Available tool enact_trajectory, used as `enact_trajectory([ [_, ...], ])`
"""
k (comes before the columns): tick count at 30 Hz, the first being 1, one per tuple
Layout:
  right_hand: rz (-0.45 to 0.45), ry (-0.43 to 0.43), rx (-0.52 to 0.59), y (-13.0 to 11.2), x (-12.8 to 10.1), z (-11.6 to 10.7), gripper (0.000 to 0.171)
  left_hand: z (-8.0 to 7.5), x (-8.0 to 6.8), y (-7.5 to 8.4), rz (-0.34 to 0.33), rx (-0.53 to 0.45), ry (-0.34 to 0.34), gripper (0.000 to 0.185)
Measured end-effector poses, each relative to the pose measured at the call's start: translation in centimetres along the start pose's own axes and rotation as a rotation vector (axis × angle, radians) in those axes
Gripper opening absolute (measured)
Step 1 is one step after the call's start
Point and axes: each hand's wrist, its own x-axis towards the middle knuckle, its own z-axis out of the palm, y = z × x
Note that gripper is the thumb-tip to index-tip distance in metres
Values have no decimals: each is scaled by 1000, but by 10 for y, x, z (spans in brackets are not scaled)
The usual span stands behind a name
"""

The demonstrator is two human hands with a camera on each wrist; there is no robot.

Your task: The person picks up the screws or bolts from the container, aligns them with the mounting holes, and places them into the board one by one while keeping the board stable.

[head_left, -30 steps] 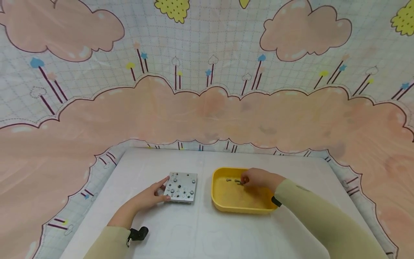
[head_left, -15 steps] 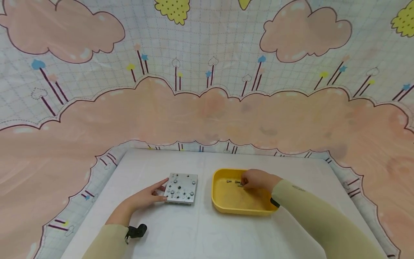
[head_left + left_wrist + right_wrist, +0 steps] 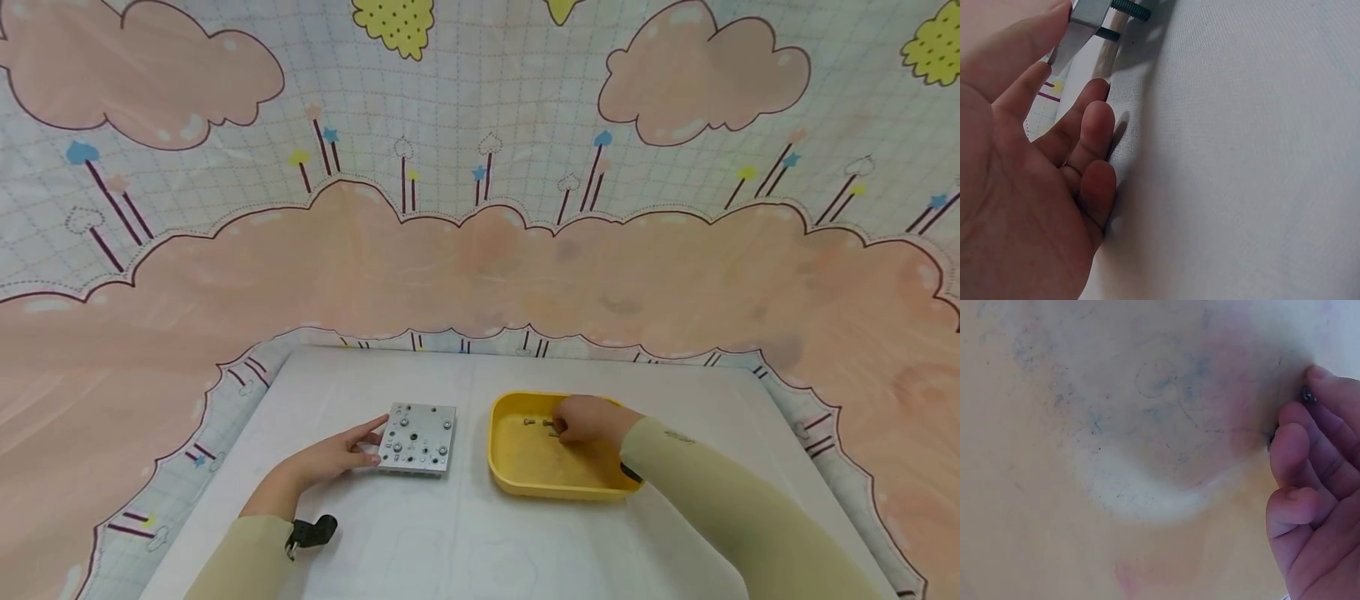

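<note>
The right hand (image 3: pixel 588 419) pinched a screw (image 3: pixel 552 427) in the yellow tray (image 3: pixel 517 467); it could slip. The left hand (image 3: pixel 341 454), fingers relaxed, steadied the metal plate (image 3: pixel 417 437).

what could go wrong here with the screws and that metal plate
The right hand picks among small screws in the yellow tray; its fingers hide them, so one could slip and roll. The left hand only touches the edge of the metal plate, which stands on screw legs and might slide if pressed.
</note>
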Motion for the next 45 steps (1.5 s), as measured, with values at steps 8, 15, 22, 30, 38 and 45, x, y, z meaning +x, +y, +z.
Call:
enact_trajectory([
  [8,19,-13,23,-6,-2,-2,16,0,1,-3,-8,17,4,84],
  [15,58,-29,88,-10,-5,-4,15,1,1,-4,-15,4,4,84],
  [22,-22,39,20,-9,-5,-9,13,2,0,-3,-16,19,13,84],
  [30,-34,81,206,-11,-14,-21,7,3,-1,-5,-5,7,14,85],
  [38,-32,158,381,-6,-18,-25,4,4,1,-7,-16,-7,26,86],
  [45,-22,194,505,-12,-19,-34,17,4,2,-9,-4,-3,16,86],
])
